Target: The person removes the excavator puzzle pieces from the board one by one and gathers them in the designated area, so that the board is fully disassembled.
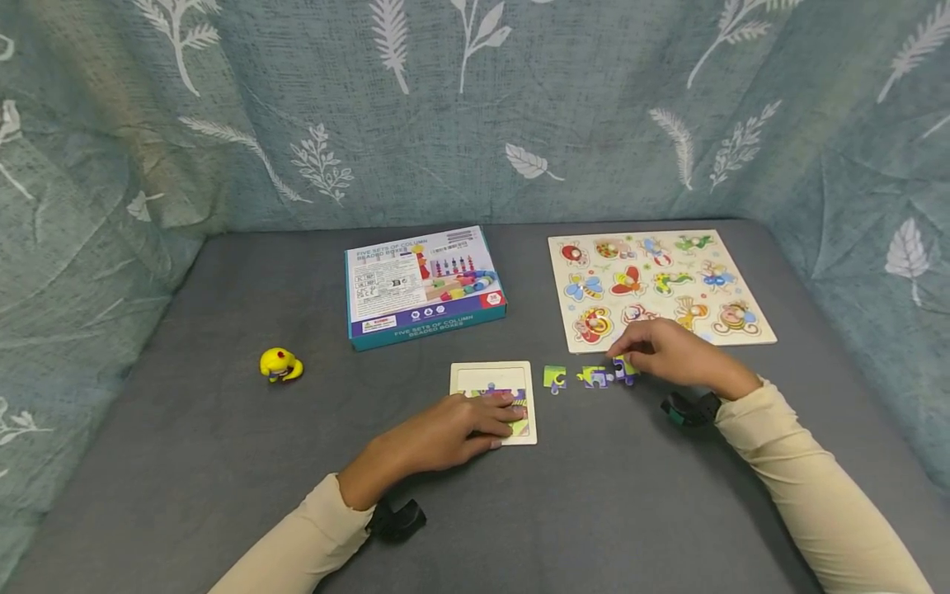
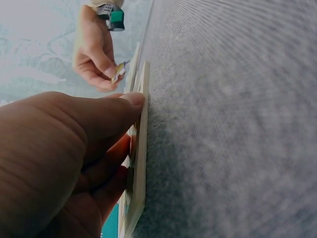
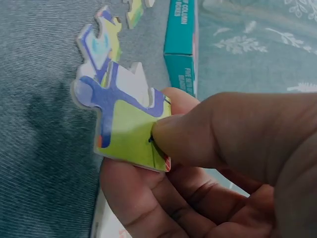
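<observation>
My left hand point(image 1: 453, 433) rests on a small wooden puzzle tray point(image 1: 530, 412), its fingers laid over the purple and green pieces set in the lower part. In the left wrist view its thumb touches the tray's near edge point(image 2: 141, 163). My right hand point(image 1: 671, 351) pinches a green and purple jigsaw piece point(image 3: 133, 129) between thumb and fingers, tilted up in the right wrist view. Two loose pieces lie between the hands: a green one point(image 1: 554, 377) by the tray and a purple-green one point(image 1: 594, 378) beside the held piece.
A large wooden insect puzzle board point(image 1: 609, 264) lies behind my right hand. A teal-edged bead set box point(image 1: 426, 289) stands at the back middle. A small yellow toy point(image 1: 279, 365) sits to the left. Leaf-patterned curtain cloth point(image 1: 445, 124) hangs behind the grey table point(image 1: 223, 462).
</observation>
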### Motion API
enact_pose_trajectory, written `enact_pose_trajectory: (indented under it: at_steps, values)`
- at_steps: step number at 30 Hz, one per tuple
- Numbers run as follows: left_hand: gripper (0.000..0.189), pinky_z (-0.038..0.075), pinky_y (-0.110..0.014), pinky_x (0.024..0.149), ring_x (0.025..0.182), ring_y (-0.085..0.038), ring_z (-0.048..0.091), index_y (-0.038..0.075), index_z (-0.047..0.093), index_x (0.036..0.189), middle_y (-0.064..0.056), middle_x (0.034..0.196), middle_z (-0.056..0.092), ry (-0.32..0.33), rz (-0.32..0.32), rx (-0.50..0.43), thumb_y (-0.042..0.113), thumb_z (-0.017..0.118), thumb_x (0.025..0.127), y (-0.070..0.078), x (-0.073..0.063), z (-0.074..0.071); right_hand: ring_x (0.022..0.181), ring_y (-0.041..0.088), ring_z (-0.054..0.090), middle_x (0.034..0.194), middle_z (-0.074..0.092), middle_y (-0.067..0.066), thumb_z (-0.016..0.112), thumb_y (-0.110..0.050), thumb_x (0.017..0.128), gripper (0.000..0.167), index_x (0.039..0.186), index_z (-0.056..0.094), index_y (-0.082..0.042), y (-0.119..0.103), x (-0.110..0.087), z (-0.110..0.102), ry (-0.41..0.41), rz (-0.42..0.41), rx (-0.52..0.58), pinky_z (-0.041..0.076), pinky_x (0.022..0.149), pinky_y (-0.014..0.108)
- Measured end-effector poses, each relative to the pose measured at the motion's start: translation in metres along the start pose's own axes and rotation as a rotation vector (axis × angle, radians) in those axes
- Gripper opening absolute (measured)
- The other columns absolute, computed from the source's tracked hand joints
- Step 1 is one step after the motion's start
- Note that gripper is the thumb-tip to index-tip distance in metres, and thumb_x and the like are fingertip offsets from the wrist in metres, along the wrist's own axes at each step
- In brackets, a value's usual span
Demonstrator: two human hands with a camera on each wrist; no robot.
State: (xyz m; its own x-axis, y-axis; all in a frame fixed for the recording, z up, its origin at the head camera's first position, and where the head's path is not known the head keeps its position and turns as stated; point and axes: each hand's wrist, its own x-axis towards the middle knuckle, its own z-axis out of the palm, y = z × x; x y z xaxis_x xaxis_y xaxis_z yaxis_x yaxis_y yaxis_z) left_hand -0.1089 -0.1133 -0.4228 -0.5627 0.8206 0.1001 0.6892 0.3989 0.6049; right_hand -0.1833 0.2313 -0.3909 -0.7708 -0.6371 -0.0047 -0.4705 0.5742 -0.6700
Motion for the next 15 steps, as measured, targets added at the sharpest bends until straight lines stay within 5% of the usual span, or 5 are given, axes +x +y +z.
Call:
enact_pose_trajectory:
  at_steps: [15]
  values:
    - [0.030, 0.037, -0.037, 0.107, 0.135, -0.019, 0.041, 0.003, 0.067, 0.123, -0.001, 0.135, 0.058, -0.014, -0.008, -0.007, 0.009, 0.066, 0.094, -0.0006, -0.0011, 0.0005, 0.074, 0.009, 0.056, 0.095, 0.070, 0.004, 0.063, 0.008, 0.088, 0.017, 0.098, 0.074, -0.001, 0.0028, -0.0026, 0.0024, -0.089, 0.022, 0.048, 0.047, 0.062, 0.025]
